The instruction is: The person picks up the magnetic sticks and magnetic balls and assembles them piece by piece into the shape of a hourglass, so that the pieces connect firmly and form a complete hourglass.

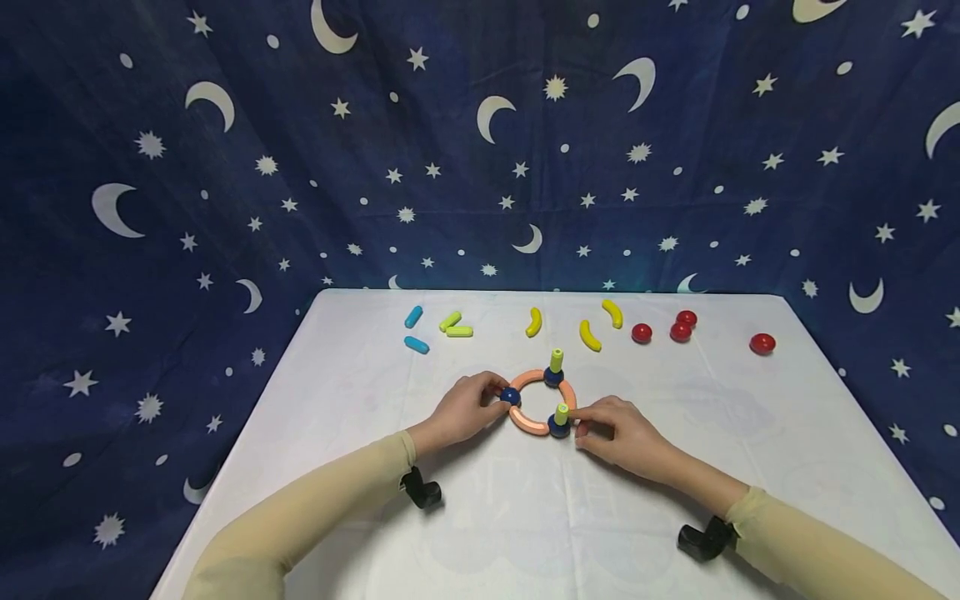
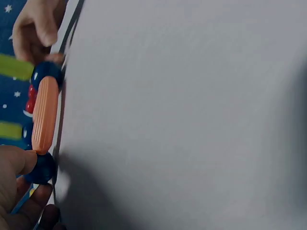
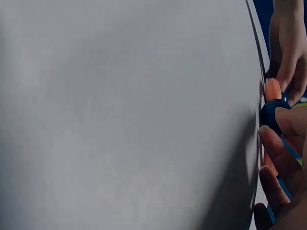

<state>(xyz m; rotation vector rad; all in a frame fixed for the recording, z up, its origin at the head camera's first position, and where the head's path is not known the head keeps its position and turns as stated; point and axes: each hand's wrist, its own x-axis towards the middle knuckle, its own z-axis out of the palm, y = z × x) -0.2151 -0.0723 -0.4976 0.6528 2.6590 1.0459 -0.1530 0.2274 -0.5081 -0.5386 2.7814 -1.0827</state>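
A ring of curved orange rods [image 1: 529, 427] joined by dark blue balls lies on the white table. My left hand [image 1: 471, 406] pinches the ball at the ring's left [image 1: 510, 397] between thumb and fingers. My right hand [image 1: 626, 437] is at the front right ball [image 1: 558, 428], its thumb and index finger about that ball in the right wrist view. A short yellow-green rod [image 1: 562, 412] stands upright on this ball. Another upright yellow-green rod [image 1: 556, 360] is on the back ball [image 1: 553, 378].
Behind the ring lie blue rods [image 1: 416, 344], yellow-green rods [image 1: 459, 332] and curved yellow rods [image 1: 589, 336]. Several red balls [image 1: 641, 333] are at the back right of the table [image 1: 420, 550]. A dark blue cloth [image 1: 450, 208] with moons and stars hangs beyond the far edge.
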